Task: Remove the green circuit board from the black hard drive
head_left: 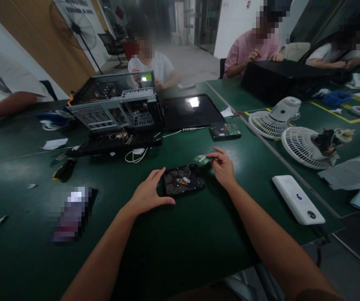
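A black hard drive (170, 186) lies flat on the green table, its underside bare, with a small orange and silver part near its middle. At its left edge is my left hand (148, 193), thumb and fingers spread apart around that side; whether it touches the drive I cannot tell. Just beyond the drive's right end, my right hand (222, 167) pinches a small green circuit board (201, 159) between thumb and fingers, above the table. Farther back lies a second hard drive (225, 131) with its green board showing.
An opened computer case (114, 110) stands at the back left, beside a black panel (192, 110). Yellow-handled pliers (63, 169) and a phone (73, 215) lie left. Right are a white device (297, 200) and fan parts (305, 146). Several people sit around the table.
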{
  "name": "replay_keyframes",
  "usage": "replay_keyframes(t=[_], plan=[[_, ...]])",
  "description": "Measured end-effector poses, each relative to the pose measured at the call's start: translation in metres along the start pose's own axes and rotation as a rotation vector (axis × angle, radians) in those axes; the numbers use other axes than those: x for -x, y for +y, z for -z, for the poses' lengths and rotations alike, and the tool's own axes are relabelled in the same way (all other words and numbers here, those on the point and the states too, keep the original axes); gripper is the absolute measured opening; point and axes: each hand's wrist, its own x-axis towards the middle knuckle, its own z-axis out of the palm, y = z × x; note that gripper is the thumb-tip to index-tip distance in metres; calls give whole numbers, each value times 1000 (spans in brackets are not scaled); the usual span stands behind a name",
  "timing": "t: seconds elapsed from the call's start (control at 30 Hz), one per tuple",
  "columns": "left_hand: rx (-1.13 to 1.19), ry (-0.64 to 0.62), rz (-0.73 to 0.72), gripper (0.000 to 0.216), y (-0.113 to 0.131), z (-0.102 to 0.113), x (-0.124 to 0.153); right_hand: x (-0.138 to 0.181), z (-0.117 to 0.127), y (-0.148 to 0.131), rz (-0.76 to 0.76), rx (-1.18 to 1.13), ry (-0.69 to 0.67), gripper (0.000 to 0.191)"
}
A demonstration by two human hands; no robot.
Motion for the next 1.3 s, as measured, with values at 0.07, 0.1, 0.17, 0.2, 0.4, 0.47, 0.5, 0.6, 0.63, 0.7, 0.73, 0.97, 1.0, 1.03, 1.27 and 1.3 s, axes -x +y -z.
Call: replay_keyframes(t=[0.07, 0.1, 0.17, 0.2, 0.4, 0.47, 0.5, 0.6, 0.63, 0.7, 0.73, 0.97, 1.0, 1.03, 1.27, 1.3], plan=[[6, -3, -6, 123, 0, 0, 2, 0, -2, 1, -29, -54, -44, 25], [9, -3, -8, 123, 0, 0, 2, 1, -3, 1, -53, -85, -58, 24], [16, 3, -15, 121, 0, 0, 3, 2, -5, 1, -123, -160, -65, 21], [21, 7, -20, 120, 0, 0, 2, 3, -5, 1, -162, -197, -63, 19], [105, 9, -55, 113, -7, 1, -1, 7, -1, -8, -292, -346, -72, 18], [127, 8, -61, 115, -8, 3, -1, 7, 0, -12, -315, -343, -88, 18], [133, 10, -64, 116, -9, 3, -1, 8, 0, -14, -327, -341, -96, 19], [153, 17, -64, 116, -9, 4, -1, 10, -3, -16, -364, -347, -105, 20], [165, 19, -60, 115, -9, 5, -1, 11, -5, -16, -374, -359, -105, 21], [192, 21, -54, 114, -9, 5, -1, 12, -8, -16, -383, -391, -92, 20], [204, 22, -54, 114, -9, 5, -1, 12, -9, -16, -384, -410, -88, 21], [315, 9, -50, 119, -21, 9, -4, 11, -7, -27, -437, -569, -203, 26], [307, 45, -49, 115, -21, 11, -5, 12, -8, -28, -443, -568, -199, 24], [288, 98, -45, 107, -20, 13, -7, 13, -9, -28, -443, -553, -192, 23], [213, 264, -77, 40, 40, 29, -36, 21, -16, -37, -349, -489, -388, 49], [229, 224, -71, 43, 49, 28, -42, 22, -16, -40, -344, -504, -425, 54]])
